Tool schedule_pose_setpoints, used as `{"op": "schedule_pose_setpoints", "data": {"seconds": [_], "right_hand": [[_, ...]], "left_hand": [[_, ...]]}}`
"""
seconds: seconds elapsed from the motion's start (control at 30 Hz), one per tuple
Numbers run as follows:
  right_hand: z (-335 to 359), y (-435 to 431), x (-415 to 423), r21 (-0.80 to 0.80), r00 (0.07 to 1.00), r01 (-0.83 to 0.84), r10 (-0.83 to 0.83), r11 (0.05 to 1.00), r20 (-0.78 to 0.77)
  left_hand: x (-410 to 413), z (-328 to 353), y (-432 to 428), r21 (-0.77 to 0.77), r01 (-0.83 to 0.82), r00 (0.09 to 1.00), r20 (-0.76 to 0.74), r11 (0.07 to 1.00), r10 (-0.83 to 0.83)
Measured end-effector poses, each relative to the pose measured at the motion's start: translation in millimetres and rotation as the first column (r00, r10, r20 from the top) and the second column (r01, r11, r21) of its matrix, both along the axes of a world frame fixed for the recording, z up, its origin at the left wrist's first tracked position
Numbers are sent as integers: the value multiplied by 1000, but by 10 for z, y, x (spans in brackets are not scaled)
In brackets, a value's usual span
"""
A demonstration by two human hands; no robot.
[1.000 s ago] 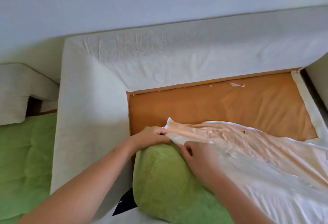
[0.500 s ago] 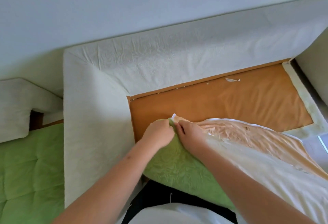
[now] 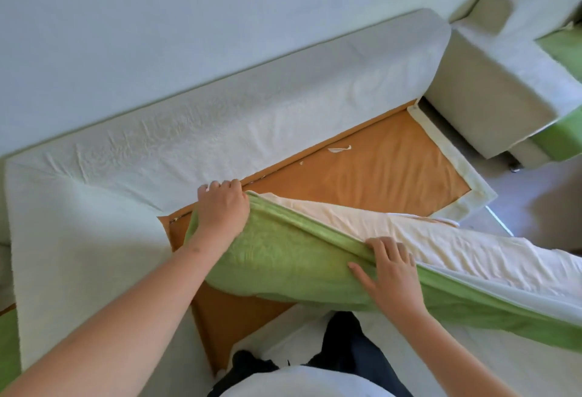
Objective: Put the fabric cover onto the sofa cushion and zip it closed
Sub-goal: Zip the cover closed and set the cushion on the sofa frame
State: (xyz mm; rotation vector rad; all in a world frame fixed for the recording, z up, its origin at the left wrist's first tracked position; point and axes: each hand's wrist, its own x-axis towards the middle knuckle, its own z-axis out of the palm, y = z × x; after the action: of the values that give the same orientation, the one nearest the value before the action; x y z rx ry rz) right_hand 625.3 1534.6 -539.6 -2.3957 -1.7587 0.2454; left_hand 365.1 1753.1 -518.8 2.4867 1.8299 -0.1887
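The sofa cushion (image 3: 378, 223), cream-white, lies tilted across the orange seat base (image 3: 378, 173). The green fabric cover (image 3: 283, 258) wraps its near side and left end. My left hand (image 3: 222, 207) grips the covered left corner, fingers curled over the far edge. My right hand (image 3: 390, 267) holds the cover's rolled edge farther right, fingers hooked over the hem, thumb spread on the green cloth. The zip is not visible.
A white sofa backrest (image 3: 252, 119) and left armrest (image 3: 78, 255) frame the seat base. Another white sofa piece (image 3: 504, 88) with green cushions stands at the right. My dark trouser legs (image 3: 346, 352) are below the cushion. The grey floor (image 3: 535, 207) lies at the right.
The view swung right and down. My left hand moved to the cushion's far left corner; my right hand slid right along the cover's edge. More green cover now sits over the cushion.
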Motion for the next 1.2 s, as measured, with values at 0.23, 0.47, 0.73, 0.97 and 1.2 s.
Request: {"op": "schedule_pose_setpoints", "data": {"seconds": [0.23, 0.47, 0.73, 0.97, 1.2], "right_hand": [[-39, 21, 1769, -268, 998, -41, 27, 963, -55], [-159, 178, 2995, -346, 981, -28, -40, 938, -189], [-78, 291, 2594, -455, 936, -89, -82, 886, -343], [240, 405, 1499, -428, 855, -480, 297, 766, -426], [167, 520, 1188, -347, 851, -505, 389, 790, -354]], "left_hand": [[2046, 174, -173, -355, 589, 805, 175, 726, -567], [2872, 16, 140, -591, 465, 815, -5, 659, -579], [2264, -16, -47, -555, 375, 915, 93, 742, -393], [914, 90, -417, -612, 74, 997, 46, 787, -58], [838, 140, -264, -619, 9, 983, -137, 785, -120]]}}
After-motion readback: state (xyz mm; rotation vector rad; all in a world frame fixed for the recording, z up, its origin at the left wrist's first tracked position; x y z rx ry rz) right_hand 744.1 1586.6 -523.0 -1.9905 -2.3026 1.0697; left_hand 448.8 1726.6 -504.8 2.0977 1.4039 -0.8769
